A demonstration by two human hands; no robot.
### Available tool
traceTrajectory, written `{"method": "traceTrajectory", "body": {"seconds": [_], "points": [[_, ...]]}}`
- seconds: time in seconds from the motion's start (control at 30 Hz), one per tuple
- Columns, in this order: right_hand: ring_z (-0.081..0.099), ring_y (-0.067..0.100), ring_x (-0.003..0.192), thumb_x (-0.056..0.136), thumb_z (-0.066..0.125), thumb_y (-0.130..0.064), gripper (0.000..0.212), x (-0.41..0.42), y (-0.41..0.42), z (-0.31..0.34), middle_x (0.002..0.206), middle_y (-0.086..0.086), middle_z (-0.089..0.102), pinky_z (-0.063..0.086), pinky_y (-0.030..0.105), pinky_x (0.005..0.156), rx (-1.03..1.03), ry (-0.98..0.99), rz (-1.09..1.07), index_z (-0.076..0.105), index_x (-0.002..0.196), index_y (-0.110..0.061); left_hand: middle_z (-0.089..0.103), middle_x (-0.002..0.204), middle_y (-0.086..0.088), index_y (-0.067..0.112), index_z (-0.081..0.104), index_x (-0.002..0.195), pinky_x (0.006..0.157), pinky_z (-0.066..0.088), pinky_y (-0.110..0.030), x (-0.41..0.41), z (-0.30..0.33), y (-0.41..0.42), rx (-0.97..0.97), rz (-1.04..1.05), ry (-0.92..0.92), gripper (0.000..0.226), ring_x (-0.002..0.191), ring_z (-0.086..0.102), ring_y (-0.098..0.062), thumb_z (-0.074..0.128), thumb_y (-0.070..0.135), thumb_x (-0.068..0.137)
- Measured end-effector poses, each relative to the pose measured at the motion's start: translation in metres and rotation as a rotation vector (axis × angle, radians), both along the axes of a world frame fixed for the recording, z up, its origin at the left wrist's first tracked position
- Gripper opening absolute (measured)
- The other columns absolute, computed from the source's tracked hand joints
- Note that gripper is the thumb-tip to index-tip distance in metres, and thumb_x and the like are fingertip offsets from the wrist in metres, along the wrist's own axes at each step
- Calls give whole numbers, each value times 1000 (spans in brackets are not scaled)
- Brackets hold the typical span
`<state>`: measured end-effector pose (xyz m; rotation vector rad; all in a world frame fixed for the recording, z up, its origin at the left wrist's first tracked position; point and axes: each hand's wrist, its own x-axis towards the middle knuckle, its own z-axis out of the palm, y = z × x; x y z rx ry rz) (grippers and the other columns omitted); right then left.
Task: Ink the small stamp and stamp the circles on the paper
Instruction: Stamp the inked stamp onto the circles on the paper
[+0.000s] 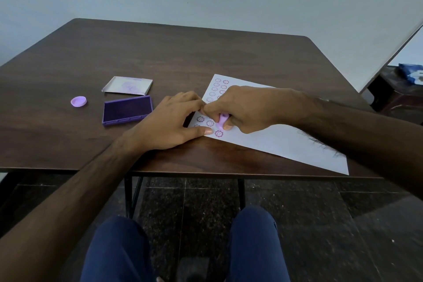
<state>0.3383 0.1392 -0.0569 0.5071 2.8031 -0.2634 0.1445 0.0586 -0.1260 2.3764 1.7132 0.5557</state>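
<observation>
A white paper point(274, 142) lies on the dark wooden table point(183, 57), with two columns of purple smiley stamp marks along its left end. My right hand point(247, 107) grips a small lilac stamp point(222, 119) and holds it down on the paper near the lower marks. A dark fresh print point(219, 133) sits just below the stamp. My left hand point(171, 119) rests flat on the paper's left edge, fingers spread, thumb beside that print. The open purple ink pad point(127, 110) lies to the left of my left hand.
The ink pad's clear lid point(128, 86) lies behind the pad, and a small lilac cap point(78, 101) sits further left. The table's near edge runs just in front of my forearms. A dark stool with a blue cloth point(409, 73) stands at the far right.
</observation>
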Motion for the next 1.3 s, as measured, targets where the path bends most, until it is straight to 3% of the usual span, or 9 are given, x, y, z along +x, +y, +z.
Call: {"method": "traceTrajectory", "body": {"seconds": [0.17,0.33,0.53,0.67,0.83,0.97,1.1,1.23,1.3], "points": [[42,4,67,88,61,-5,26,-1,-3,1,71,-16,45,31,26,61,12,-2,-17,44,84,-23,54,126,8,23,60,128,93,37,-33,-1,0,0,11,-6,-8,55,110,45,-7,57,60,88],[46,9,73,86,60,2,33,1,-3,4,76,-10,51,42,34,71,0,-5,29,43,81,-26,54,124,9,22,60,128,94,37,-34,1,2,-1,15,-8,-21,54,107,43,-3,59,58,87],[44,5,68,88,62,-6,21,-3,-1,3,72,-15,47,36,31,68,17,-14,25,48,87,-22,54,126,6,21,60,129,97,38,-38,2,4,-2,3,-7,-19,52,112,47,-10,61,54,89],[51,13,78,85,60,2,27,-1,-3,4,85,-4,62,44,34,73,-9,-3,52,47,89,-22,54,127,7,22,60,130,97,38,-36,2,4,-1,-2,-2,-18,55,113,46,-8,59,57,87],[42,2,69,89,62,-7,19,-4,-1,3,72,-13,47,33,27,62,31,-23,26,47,87,-19,54,127,7,22,60,130,96,38,-35,2,4,-2,-6,2,-20,57,114,46,-8,58,58,86],[52,14,78,87,59,1,23,-1,-3,4,82,-5,60,43,33,71,-7,-5,54,47,87,-19,54,127,7,22,60,130,97,38,-37,3,3,-2,2,2,-19,54,114,47,-9,60,56,87],[47,8,70,88,61,-6,22,-2,0,2,74,-8,52,40,33,67,-9,0,16,46,82,-22,54,125,7,23,60,128,95,38,-37,2,3,-2,4,-1,-25,52,112,47,-10,60,56,88],[45,7,71,87,61,-3,37,-3,-1,0,73,-14,47,39,33,68,-21,-5,21,39,75,-31,54,125,8,24,61,127,94,37,-35,2,2,-2,14,2,-31,51,113,47,-10,61,56,87],[45,8,71,87,61,-4,30,-3,0,-1,73,-13,47,39,33,68,-18,-8,16,42,80,-26,54,125,8,24,61,128,95,37,-35,2,2,-2,9,3,-30,52,113,47,-10,60,56,87]]}}
